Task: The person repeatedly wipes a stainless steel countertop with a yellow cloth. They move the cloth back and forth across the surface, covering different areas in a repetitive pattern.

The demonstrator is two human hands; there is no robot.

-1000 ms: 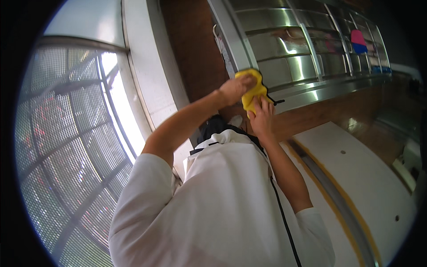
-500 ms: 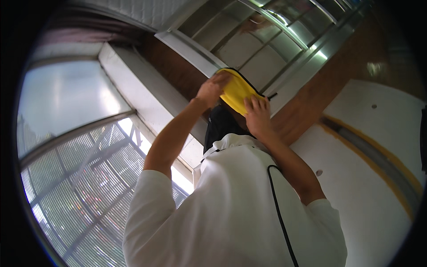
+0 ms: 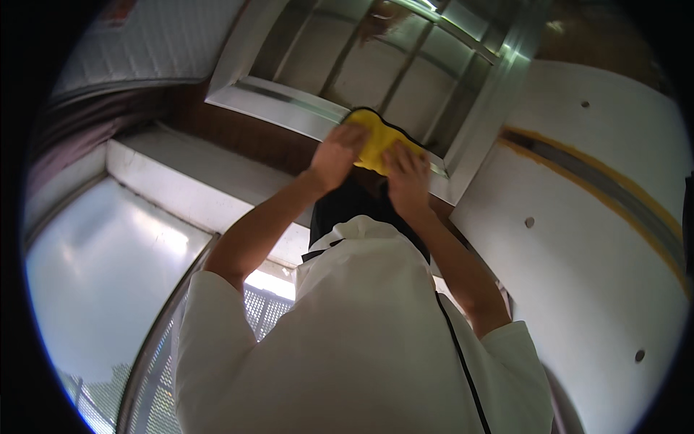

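Observation:
A yellow cloth with a black edge [image 3: 379,148] is spread between my two hands. My left hand [image 3: 338,153] grips its left part with curled fingers, slightly smeared by motion. My right hand [image 3: 408,178] holds the lower right part, its fingers bent over the fabric. Behind the cloth is a silver metal frame [image 3: 289,110] with glass-like panes [image 3: 390,87], crossed by bars. The cloth overlaps the frame's near edge; whether it presses on the metal I cannot tell.
At the left are a pale window ledge [image 3: 195,184] and a bright window [image 3: 108,267]. A quilted mattress [image 3: 159,47] lies at the upper left. White panels [image 3: 578,239] with round holes stand at the right, a yellow-edged gap [image 3: 593,170] between them. Dark trousers [image 3: 347,210] show below the cloth.
The view has turned, so the metal frame now sits more squarely ahead. The cloth looks more bunched, and my hands are a little closer together, both still on it.

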